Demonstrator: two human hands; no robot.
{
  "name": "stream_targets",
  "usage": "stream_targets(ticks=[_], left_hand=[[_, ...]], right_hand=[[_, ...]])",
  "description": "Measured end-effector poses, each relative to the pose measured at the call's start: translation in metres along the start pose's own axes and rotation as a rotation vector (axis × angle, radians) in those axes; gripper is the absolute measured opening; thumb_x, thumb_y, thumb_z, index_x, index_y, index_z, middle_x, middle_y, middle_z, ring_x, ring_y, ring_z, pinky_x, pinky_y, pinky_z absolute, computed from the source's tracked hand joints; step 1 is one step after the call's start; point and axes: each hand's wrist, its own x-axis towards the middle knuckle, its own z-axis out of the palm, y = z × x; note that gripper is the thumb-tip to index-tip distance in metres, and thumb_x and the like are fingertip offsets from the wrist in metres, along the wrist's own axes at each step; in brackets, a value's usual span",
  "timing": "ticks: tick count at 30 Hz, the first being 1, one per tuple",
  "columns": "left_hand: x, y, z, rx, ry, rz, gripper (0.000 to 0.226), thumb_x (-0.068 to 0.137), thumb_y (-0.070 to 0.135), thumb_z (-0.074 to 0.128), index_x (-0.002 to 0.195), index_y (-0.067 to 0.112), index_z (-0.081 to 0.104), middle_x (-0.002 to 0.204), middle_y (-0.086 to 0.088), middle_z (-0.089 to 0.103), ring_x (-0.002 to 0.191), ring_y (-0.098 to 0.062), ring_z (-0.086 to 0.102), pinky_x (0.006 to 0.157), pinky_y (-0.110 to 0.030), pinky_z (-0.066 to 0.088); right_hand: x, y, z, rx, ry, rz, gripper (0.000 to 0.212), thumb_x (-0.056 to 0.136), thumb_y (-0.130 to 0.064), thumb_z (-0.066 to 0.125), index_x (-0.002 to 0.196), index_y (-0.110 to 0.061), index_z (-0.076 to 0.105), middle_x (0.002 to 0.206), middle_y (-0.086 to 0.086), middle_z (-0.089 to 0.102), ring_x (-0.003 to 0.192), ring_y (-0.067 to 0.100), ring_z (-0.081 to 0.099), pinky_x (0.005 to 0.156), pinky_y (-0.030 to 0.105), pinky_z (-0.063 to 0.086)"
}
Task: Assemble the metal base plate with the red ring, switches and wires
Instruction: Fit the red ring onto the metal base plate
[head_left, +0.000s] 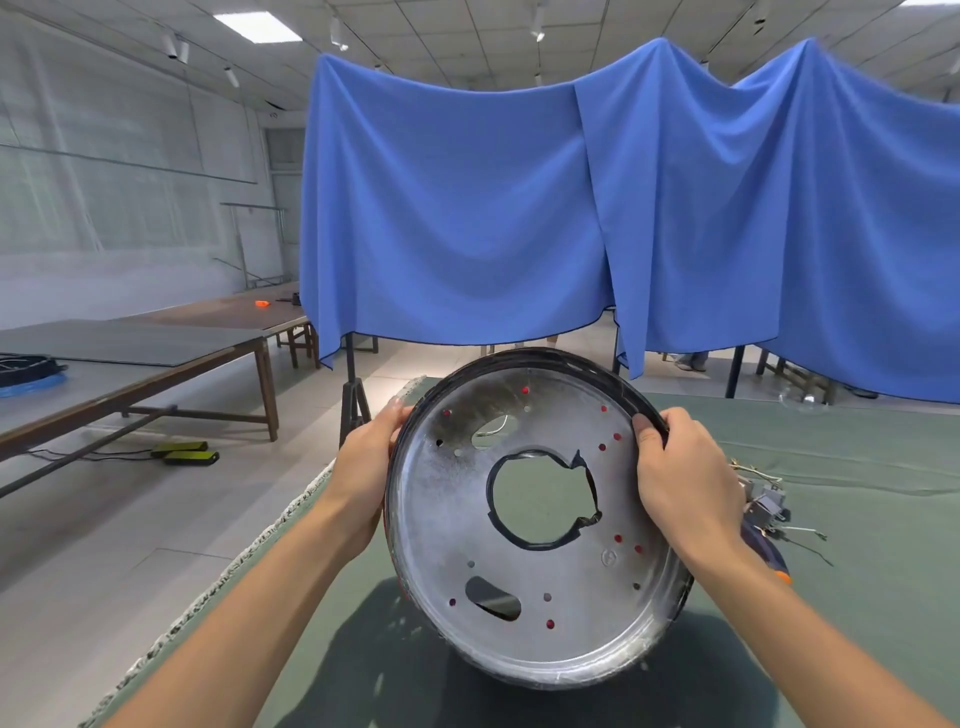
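Both hands hold the plate (535, 499) tilted up above the bench (857, 431).

The left hand (366, 467) clasps the plate's left rim, forearm stretched forward; the right hand (680, 467) grips the upper right rim, thumb pressed on the dark edge band (red shows through the small holes). Switches and wires (769, 501) lie on the bench just beside the right wrist.
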Motion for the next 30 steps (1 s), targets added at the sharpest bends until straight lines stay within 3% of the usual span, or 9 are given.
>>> stream_targets(ticks=[3, 6, 9, 14, 19, 23, 26, 30], left_hand=[[-0.003, 0.001, -0.003, -0.076, -0.160, -0.032, 0.055, 0.094, 0.057, 0.033, 0.100, 0.020, 0.073, 0.101, -0.010, 0.073, 0.093, -0.025, 0.070, 0.077, -0.034, 0.052], [-0.003, 0.002, -0.004, 0.028, -0.215, 0.076, 0.038, 0.086, 0.049, 0.054, 0.098, 0.018, 0.072, 0.095, -0.007, 0.073, 0.086, -0.023, 0.070, 0.070, -0.028, 0.054], [-0.001, 0.003, -0.005, 0.061, -0.198, 0.103, 0.032, 0.072, 0.026, 0.063, 0.101, 0.014, 0.069, 0.092, -0.007, 0.073, 0.084, -0.022, 0.070, 0.065, -0.023, 0.052], [0.001, 0.003, -0.005, 0.060, -0.160, 0.105, 0.018, 0.075, 0.013, 0.064, 0.090, 0.016, 0.074, 0.089, -0.010, 0.073, 0.078, -0.025, 0.070, 0.062, -0.023, 0.054], [0.002, 0.004, -0.005, 0.153, -0.110, 0.065, 0.034, 0.074, -0.009, 0.054, 0.077, 0.018, 0.075, 0.075, -0.008, 0.071, 0.065, -0.022, 0.067, 0.057, -0.027, 0.054], [0.007, 0.005, -0.002, 0.228, -0.039, 0.069, 0.024, 0.078, -0.007, 0.055, 0.079, 0.008, 0.073, 0.081, -0.017, 0.070, 0.068, -0.024, 0.064, 0.064, -0.031, 0.052], [0.007, 0.003, 0.002, 0.274, 0.008, 0.128, 0.020, 0.089, 0.003, 0.055, 0.084, 0.010, 0.073, 0.091, -0.019, 0.071, 0.073, -0.019, 0.063, 0.064, -0.022, 0.050], [0.006, 0.002, 0.003, 0.295, 0.038, 0.140, 0.024, 0.093, 0.006, 0.053, 0.081, 0.014, 0.073, 0.093, -0.020, 0.070, 0.081, -0.027, 0.063, 0.075, -0.035, 0.050]], right_hand=[[-0.003, -0.002, 0.001, -0.046, -0.013, -0.026, 0.027, 0.100, -0.037, 0.035, 0.099, -0.016, 0.051, 0.092, -0.002, 0.046, 0.084, 0.022, 0.040, 0.067, 0.035, 0.032], [-0.005, -0.001, 0.004, -0.058, -0.047, -0.025, 0.031, 0.101, -0.037, 0.035, 0.104, -0.013, 0.053, 0.099, 0.003, 0.048, 0.086, 0.022, 0.040, 0.069, 0.035, 0.034], [-0.005, -0.001, 0.004, -0.023, -0.075, -0.002, 0.030, 0.101, -0.039, 0.033, 0.102, -0.014, 0.051, 0.100, 0.006, 0.051, 0.081, 0.027, 0.047, 0.068, 0.037, 0.038], [-0.002, -0.002, 0.000, 0.032, -0.023, -0.030, 0.018, 0.100, -0.036, 0.038, 0.094, -0.020, 0.045, 0.094, 0.003, 0.051, 0.080, 0.029, 0.048, 0.067, 0.037, 0.036], [-0.001, -0.003, -0.002, 0.070, 0.015, -0.041, 0.013, 0.099, -0.033, 0.044, 0.093, -0.021, 0.044, 0.090, -0.001, 0.049, 0.078, 0.026, 0.046, 0.066, 0.035, 0.033], [0.000, -0.003, -0.004, 0.081, 0.033, -0.044, 0.015, 0.099, -0.033, 0.044, 0.092, -0.020, 0.043, 0.087, -0.002, 0.049, 0.075, 0.025, 0.045, 0.063, 0.034, 0.029], [-0.001, -0.004, -0.005, 0.097, 0.027, -0.034, 0.016, 0.099, -0.035, 0.043, 0.092, -0.020, 0.044, 0.087, -0.002, 0.051, 0.075, 0.025, 0.046, 0.063, 0.034, 0.030], [-0.002, -0.006, -0.007, 0.096, 0.030, -0.032, 0.016, 0.099, -0.035, 0.044, 0.091, -0.021, 0.043, 0.086, -0.003, 0.050, 0.075, 0.024, 0.045, 0.061, 0.033, 0.028]])
